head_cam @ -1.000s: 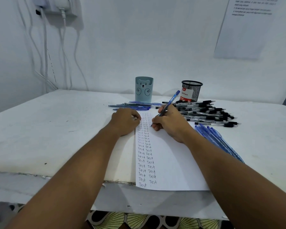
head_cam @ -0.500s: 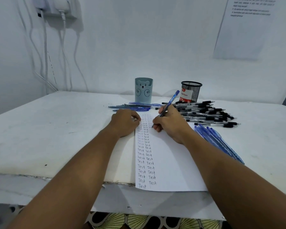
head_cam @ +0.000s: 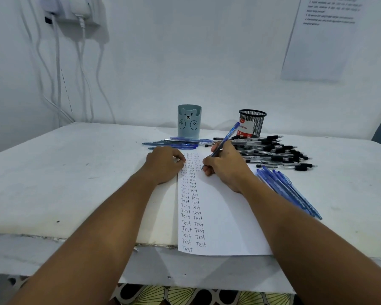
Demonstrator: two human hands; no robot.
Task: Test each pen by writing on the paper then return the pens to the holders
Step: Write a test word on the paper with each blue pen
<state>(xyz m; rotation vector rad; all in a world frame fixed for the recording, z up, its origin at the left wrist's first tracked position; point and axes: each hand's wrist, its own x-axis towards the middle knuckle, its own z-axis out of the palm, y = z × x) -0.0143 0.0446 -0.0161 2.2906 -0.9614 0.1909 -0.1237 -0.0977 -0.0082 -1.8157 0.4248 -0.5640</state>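
Soft, cool, bluish light fills the scene evenly — no hard glare anywhere. Faint shadows fall behind the bear-faced holder (head_cam: 189,121) and the mesh holder (head_cam: 252,123) onto the wall (head_cam: 185,51). The table (head_cam: 64,172) reads pale and washed out. Wide-angle distortion bends its near edge and stretches the forearms at the bottom corners. The posted sheet (head_cam: 321,38) is too blurred to read — the handwriting on the paper (head_cam: 224,216) stays sharp.

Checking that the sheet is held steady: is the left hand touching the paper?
Touching. In the head view the left hand rests with its curled fingers on the paper's left edge, beside the written columns, with no gap visible.
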